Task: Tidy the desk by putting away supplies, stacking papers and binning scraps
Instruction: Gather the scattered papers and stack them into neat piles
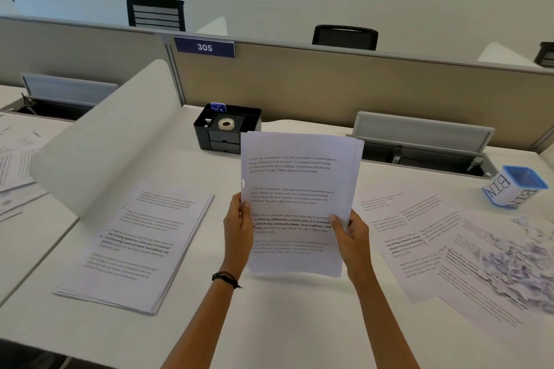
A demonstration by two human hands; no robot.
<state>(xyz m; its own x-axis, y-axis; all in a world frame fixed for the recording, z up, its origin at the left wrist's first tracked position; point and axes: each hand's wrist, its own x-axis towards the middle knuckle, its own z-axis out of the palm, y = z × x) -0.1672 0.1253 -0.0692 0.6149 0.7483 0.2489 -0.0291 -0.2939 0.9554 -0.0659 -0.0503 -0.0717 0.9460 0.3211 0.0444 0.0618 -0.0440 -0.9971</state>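
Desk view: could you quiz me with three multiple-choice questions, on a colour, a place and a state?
1. The rim of the BIN tub is: A red, B blue, C green.
2. The tape roll lies: A in the black organiser, B in the tub, C on the floor.
3. The sheaf of papers is: A lying flat, B held upright, C crumpled.
Answers: B, the rim shows blue; A, it sits in the organiser's top tray; B, the left hand and right hand grip its side edges.
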